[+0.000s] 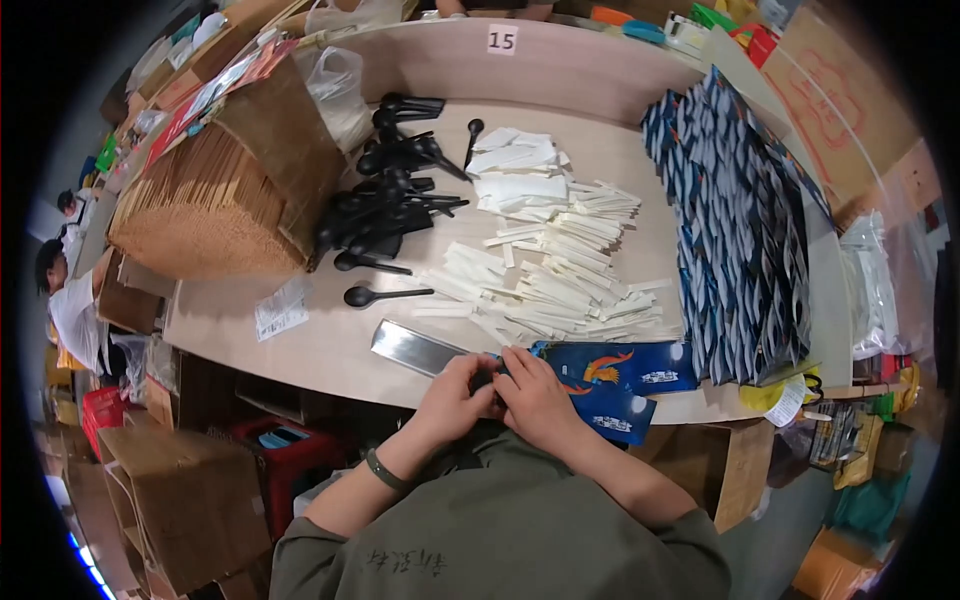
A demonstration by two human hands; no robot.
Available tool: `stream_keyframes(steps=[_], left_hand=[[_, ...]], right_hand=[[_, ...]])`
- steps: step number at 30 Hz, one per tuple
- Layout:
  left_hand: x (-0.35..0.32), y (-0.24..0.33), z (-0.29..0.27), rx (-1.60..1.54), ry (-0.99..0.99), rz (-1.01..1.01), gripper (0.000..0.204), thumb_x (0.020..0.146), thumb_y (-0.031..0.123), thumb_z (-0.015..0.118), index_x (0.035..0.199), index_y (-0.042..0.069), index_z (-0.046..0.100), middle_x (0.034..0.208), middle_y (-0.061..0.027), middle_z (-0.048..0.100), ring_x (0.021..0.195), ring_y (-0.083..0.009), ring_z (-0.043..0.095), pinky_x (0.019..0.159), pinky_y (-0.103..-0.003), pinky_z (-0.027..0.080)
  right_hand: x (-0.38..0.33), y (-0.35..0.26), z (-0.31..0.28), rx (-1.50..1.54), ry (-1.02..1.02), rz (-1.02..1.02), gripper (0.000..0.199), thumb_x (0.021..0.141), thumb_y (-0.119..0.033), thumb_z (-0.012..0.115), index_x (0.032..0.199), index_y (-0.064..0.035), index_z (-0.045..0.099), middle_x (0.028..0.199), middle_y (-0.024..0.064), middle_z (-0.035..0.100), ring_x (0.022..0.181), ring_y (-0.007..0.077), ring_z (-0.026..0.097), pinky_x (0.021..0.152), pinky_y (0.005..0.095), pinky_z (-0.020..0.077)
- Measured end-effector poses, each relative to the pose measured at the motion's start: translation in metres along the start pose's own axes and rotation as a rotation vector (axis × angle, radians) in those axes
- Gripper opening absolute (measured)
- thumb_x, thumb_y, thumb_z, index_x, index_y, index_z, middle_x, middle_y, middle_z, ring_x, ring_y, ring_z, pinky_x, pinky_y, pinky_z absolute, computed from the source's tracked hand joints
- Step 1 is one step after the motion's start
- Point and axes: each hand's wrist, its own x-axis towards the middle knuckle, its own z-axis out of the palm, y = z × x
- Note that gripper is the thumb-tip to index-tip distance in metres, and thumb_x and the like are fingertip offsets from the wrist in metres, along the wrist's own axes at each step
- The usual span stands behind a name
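My left hand (pixel 455 398) and my right hand (pixel 538 398) meet at the table's front edge, with fingers curled and pressed together. A small dark patch shows between them; what they hold is mostly hidden. Beside the left hand lies a flat shiny silver strip (pixel 408 347). Blue printed pouches (pixel 655 365) lie flat and overlapping against the right hand, one jutting over the edge. Beyond the hands spread many white paper-wrapped sticks (pixel 570 290). A pile of black plastic spoons (pixel 385 215) lies to their left, with one single spoon (pixel 385 295) nearer me.
An open carton (pixel 215 200) packed with brown cardboard sheets stands at the left. Tightly stacked blue pouches (pixel 730 230) fill the right side. A low partition (pixel 580 50) closes the back. Below the table are cardboard boxes (pixel 185 490) and a red crate (pixel 300 480).
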Motion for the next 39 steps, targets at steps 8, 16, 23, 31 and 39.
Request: stream_keyframes(steps=[8, 16, 23, 31, 39], left_hand=[[-0.019, 0.007, -0.06, 0.88, 0.138, 0.518, 0.092, 0.053, 0.03, 0.09, 0.133, 0.006, 0.052, 0.116, -0.0158, 0.058, 0.114, -0.0337, 0.053, 0.099, -0.052, 0.04], [0.004, 0.031, -0.056, 0.476, 0.259, 0.361, 0.045, 0.06, 0.019, 0.084, 0.093, 0.005, 0.056, 0.073, -0.0067, 0.057, 0.066, -0.0218, 0.056, 0.061, -0.035, 0.046], [-0.004, 0.01, -0.021, -0.576, -0.367, -0.269, 0.04, 0.077, 0.006, 0.071, 0.114, 0.003, 0.056, 0.096, -0.0026, 0.055, 0.087, -0.0137, 0.055, 0.079, -0.027, 0.048], [0.009, 0.017, 0.017, -0.329, -0.626, 0.054, 0.063, 0.075, 0.0, 0.067, 0.136, 0.001, 0.05, 0.136, -0.0086, 0.055, 0.124, -0.0193, 0.051, 0.108, -0.031, 0.038], [-0.015, 0.007, -0.025, 0.484, 0.142, -0.083, 0.054, 0.073, 0.016, 0.075, 0.121, 0.003, 0.054, 0.102, -0.0177, 0.062, 0.096, -0.0353, 0.063, 0.081, -0.04, 0.052]], right_hand=[[-0.001, -0.011, 0.022, -0.05, 0.092, -0.126, 0.034, 0.085, -0.018, 0.059, 0.118, -0.0123, 0.064, 0.105, 0.0181, 0.056, 0.096, 0.0366, 0.059, 0.078, 0.0472, 0.0488], [0.072, -0.004, -0.162, -0.325, 0.055, -0.391, 0.011, 0.08, -0.016, 0.061, 0.072, -0.0083, 0.065, 0.087, 0.0151, 0.063, 0.082, 0.0329, 0.065, 0.073, 0.0451, 0.0541], [0.051, 0.09, -0.242, -0.434, 0.242, -0.113, 0.026, 0.075, -0.027, 0.081, 0.088, -0.0084, 0.068, 0.119, 0.0157, 0.062, 0.116, 0.0363, 0.056, 0.098, 0.0477, 0.0427], [0.005, 0.067, -0.053, -0.033, -0.266, -0.172, 0.037, 0.075, -0.031, 0.078, 0.096, -0.0033, 0.063, 0.122, 0.021, 0.056, 0.111, 0.039, 0.055, 0.095, 0.0461, 0.0457], [0.005, 0.024, -0.037, -0.032, -0.33, 0.521, 0.037, 0.09, -0.037, 0.066, 0.075, -0.0034, 0.057, 0.077, 0.0168, 0.065, 0.076, 0.0353, 0.065, 0.065, 0.0463, 0.0496]])
